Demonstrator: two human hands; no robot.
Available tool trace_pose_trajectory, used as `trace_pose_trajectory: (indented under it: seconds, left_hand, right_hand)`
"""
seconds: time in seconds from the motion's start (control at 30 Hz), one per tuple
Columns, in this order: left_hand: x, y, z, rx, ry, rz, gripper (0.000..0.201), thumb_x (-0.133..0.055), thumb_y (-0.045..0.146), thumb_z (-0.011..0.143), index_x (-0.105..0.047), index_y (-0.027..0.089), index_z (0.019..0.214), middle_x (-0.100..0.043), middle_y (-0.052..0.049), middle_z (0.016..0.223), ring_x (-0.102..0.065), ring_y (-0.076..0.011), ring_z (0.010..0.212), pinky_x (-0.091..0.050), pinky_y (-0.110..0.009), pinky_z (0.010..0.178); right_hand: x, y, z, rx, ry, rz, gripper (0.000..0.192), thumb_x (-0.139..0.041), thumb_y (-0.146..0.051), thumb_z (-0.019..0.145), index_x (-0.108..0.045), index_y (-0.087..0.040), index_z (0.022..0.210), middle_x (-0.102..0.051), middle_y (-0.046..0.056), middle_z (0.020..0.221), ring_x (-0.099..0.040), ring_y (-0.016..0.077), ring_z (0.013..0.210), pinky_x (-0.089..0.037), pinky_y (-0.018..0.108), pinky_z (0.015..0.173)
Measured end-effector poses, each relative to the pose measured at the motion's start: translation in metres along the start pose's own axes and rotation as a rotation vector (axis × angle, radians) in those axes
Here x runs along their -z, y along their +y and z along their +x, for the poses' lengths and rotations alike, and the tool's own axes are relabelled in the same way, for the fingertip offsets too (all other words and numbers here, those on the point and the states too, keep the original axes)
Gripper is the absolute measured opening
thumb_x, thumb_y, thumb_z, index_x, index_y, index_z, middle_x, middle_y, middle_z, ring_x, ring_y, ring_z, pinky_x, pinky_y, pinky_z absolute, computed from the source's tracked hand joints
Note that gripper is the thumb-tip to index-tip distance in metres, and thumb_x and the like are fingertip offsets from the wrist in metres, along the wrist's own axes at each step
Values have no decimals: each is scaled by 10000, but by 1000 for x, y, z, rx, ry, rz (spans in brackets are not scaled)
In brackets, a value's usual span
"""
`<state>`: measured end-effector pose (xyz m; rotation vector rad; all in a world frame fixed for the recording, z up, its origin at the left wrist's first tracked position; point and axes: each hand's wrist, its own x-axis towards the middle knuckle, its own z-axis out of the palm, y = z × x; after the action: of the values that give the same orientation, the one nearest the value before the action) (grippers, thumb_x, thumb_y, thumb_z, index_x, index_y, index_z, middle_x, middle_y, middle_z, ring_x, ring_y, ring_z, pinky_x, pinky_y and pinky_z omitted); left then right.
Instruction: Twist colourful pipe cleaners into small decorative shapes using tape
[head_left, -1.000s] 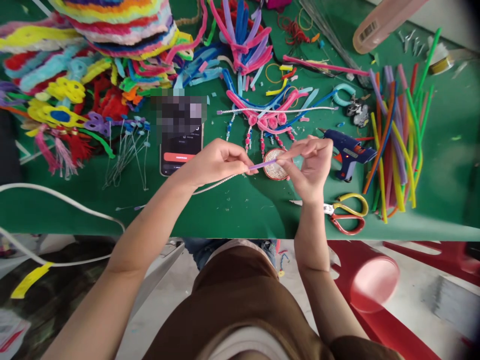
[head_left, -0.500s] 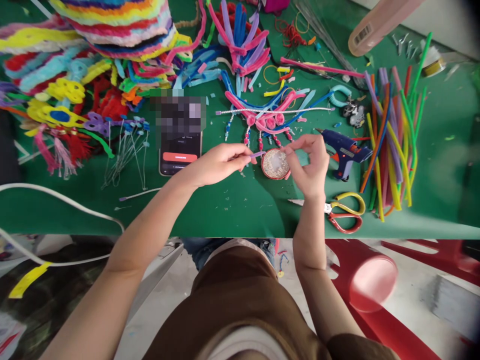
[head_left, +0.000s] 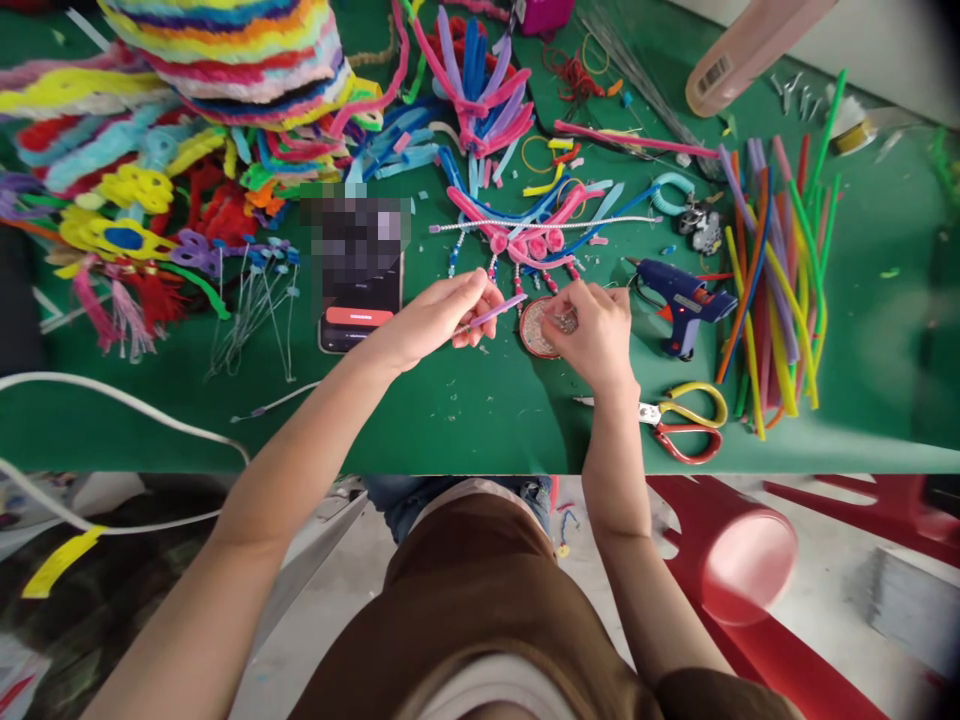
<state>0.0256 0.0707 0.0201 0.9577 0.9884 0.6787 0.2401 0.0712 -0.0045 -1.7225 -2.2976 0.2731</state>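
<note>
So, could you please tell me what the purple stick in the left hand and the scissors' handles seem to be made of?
Purple stick: probably a chenille pipe cleaner; thin, matte, slightly fuzzy, like the bundle beside it. Scissors: handles look like glossy moulded plastic, yellow and red; blades seemingly metal.

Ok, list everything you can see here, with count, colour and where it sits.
table: one, green, under everything
round dish: one, red-rimmed, beneath right hand
stick: one, purple, in left hand
phone: one, dark, left of hands
glue gun: one, blue, right of hands
scissors: one pair, yellow and red, near edge
loose stems: many, mixed colours, far right
finished pieces: many, multicoloured, upper left
left hand: pinching the stick
right hand: fingers in the dish
</note>
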Motion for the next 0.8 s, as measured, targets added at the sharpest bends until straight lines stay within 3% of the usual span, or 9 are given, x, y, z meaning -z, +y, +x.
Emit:
trace_pose_trajectory:
  seconds: [0.17, 0.4, 0.6, 0.8]
  left_hand:
    - [0, 1, -1, -29, 31, 53, 464, -465, 597, 929, -568, 157, 822, -576, -22, 648, -472, -66, 480, -348, -190, 417]
    - [2, 4, -6, -91, 31, 270, 247, -628, 423, 855, -596, 179, 844, -549, 4, 652, -448, -67, 527, -318, -191, 444]
    - [2, 2, -7, -103, 6, 286, 224, -579, 394, 886, -608, 175, 847, -544, 4, 652, -467, -74, 544, -322, -196, 458]
    - [-4, 6, -11, -121, -15, 317, 198, -561, 349, 885, -588, 169, 805, -527, 16, 637, -462, -74, 552, -340, -193, 482]
  right_hand:
    - [-2, 1, 1, 17, -7, 56, 56, -559, -212, 794, -519, -230, 830, -654, 15, 802, -591, 213, 835, -393, 408, 874]
    - [0, 8, -2, 53, 10, 229, 253, -565, -202, 772, -502, -241, 1015, -691, 14, 859, -638, 219, 817, -435, 430, 856]
    - [5, 7, -2, 60, -45, 144, 243, -592, -176, 745, -498, -232, 961, -695, 26, 877, -637, 214, 792, -444, 399, 809]
    - [13, -2, 8, 134, -144, -28, 251, -532, -104, 743, -513, -200, 974, -658, 28, 737, -595, 197, 687, -432, 372, 783]
